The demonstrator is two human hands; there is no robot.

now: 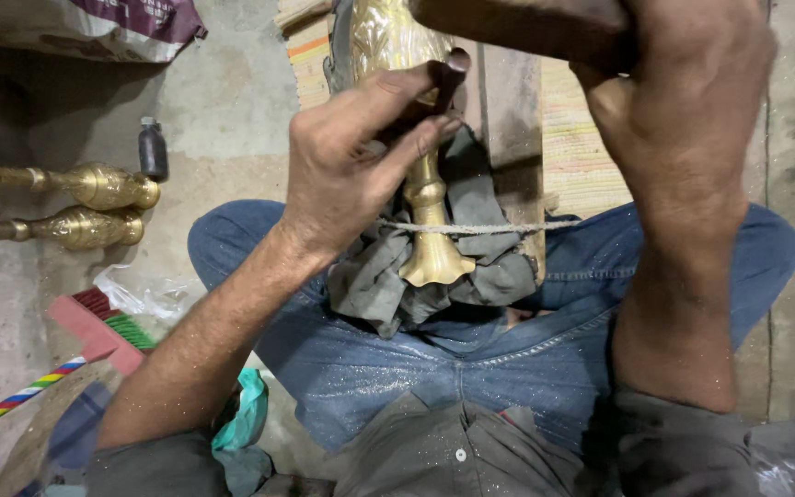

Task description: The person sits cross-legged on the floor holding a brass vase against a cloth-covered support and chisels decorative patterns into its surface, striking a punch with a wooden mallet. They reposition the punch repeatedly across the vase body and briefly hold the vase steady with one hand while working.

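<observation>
Head view shows your left hand (351, 156) pinching a small dark punch (450, 74) between its fingers (416, 138), tip against the brass vase (416, 120), which lies on a grey cloth (388, 276) over your lap, tied down by a cord (480, 226). Your right hand (683, 101) is clenched around a dark mallet (526, 28) raised above. I judge you are in the chasing step; the next blow needs the punch held steady and square.

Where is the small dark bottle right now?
In the head view, the small dark bottle stands on the floor at left, beside the upper of two brass pieces.
</observation>
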